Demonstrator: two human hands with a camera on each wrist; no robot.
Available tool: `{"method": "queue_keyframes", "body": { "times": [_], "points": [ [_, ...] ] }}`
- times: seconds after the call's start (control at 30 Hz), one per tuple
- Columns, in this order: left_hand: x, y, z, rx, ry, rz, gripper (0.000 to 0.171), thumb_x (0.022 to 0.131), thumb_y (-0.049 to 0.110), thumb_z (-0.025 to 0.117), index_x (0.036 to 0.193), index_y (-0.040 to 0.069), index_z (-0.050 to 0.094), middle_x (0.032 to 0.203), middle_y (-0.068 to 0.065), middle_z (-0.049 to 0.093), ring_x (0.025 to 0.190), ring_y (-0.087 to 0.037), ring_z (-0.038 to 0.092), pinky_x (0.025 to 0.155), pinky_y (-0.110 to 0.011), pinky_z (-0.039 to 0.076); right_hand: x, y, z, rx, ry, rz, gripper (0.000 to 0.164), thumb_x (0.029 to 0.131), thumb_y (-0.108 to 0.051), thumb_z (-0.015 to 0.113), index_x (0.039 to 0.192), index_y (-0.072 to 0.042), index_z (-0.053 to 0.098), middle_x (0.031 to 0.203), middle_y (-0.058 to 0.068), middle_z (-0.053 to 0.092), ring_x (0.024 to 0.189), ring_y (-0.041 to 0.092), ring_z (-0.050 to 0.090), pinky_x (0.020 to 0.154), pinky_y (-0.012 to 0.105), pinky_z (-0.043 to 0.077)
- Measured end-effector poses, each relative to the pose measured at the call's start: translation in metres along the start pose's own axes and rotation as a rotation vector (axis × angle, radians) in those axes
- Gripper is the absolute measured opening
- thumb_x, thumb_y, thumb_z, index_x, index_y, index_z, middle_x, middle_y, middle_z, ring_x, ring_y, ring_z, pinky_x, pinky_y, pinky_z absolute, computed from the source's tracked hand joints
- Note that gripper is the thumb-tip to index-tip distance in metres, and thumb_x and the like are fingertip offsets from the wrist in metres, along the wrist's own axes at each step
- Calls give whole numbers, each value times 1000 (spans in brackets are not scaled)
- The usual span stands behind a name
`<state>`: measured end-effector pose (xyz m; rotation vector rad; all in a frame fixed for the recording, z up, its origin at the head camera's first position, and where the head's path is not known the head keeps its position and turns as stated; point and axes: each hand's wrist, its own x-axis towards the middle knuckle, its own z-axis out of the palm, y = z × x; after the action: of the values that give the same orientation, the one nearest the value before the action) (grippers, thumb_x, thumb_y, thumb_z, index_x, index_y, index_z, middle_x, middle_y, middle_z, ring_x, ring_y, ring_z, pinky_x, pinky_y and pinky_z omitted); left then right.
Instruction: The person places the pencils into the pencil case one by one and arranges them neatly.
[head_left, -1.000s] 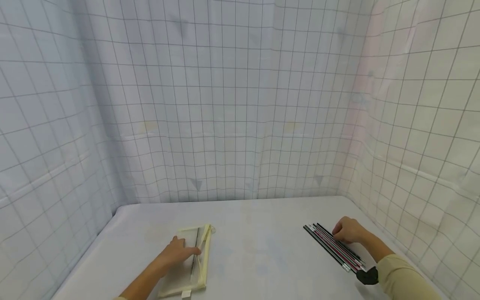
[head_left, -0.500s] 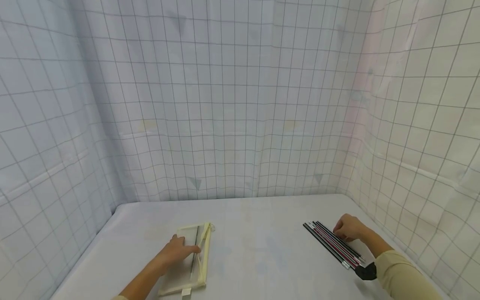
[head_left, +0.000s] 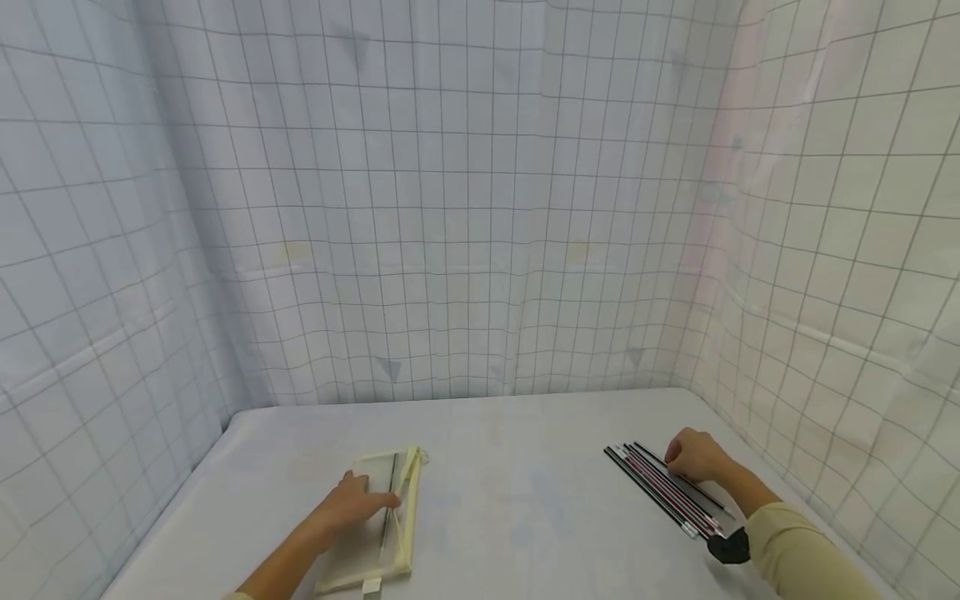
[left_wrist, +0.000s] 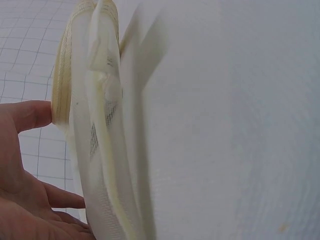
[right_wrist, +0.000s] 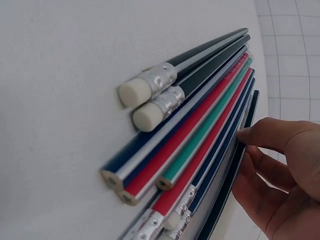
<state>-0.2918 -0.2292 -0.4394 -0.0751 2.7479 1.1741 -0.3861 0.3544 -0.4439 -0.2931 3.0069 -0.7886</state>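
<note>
My left hand (head_left: 351,508) rests on a flat, pale-yellow-edged mesh zip pouch (head_left: 407,533), thumb spread toward the pouch's right side. In the left wrist view, fingertips touch the edge of the pouch (left_wrist: 107,185). Over on the right, my right hand (head_left: 696,457) pinches a dark pencil (right_wrist: 220,205) between thumb and fingers. That pencil lies angled slightly away from a row of several pencils (head_left: 660,492) on the table. The row mixes black, navy, red and green pencils; a red pencil (right_wrist: 165,165) lies near its middle, and white erasers (right_wrist: 135,93) tip some of them.
The white-covered table (head_left: 510,500) is enclosed by grid-patterned cloth walls (head_left: 465,208) at the back and both sides. Wide table surface lies between the pouch and the pencils. A black wrist-worn piece (head_left: 729,547) sits at the right cuff.
The dark pencil in my right hand has shifted right, opening a gap from the rest of the row. My left hand stays put on the pouch.
</note>
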Motion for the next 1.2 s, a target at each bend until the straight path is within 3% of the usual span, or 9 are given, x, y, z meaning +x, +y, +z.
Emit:
{"method": "queue_keyframes", "body": {
  "times": [0.53, 0.97, 1.2],
  "points": [
    [1, 0, 0, -4, 5, -11, 99, 88, 43, 73, 144, -27, 31, 154, -50, 6, 141, -67, 12, 112, -75, 18, -2, -12, -8, 183, 25, 42, 20, 90, -1, 69, 106, 12, 68, 97, 13, 68, 83, 25, 67, 69, 43, 61],
    [2, -1, 1, -13, -4, -22, 98, 88, 42, 74, 144, -26, 31, 154, -50, 5, 142, -66, 12, 112, -74, 18, 2, -29, -12, 403, -26, 77, 31, 93, -5, 69, 118, 14, 68, 100, 13, 69, 86, 25, 65, 74, 41, 62],
    [1, 0, 0, -17, -10, -24, 98, 89, 43, 73, 144, -26, 30, 155, -50, 4, 142, -66, 11, 112, -75, 18, 7, -39, -11, 441, -34, 99, 27, 94, -4, 69, 116, 13, 68, 100, 13, 70, 86, 26, 67, 74, 39, 61]
  ]
}}
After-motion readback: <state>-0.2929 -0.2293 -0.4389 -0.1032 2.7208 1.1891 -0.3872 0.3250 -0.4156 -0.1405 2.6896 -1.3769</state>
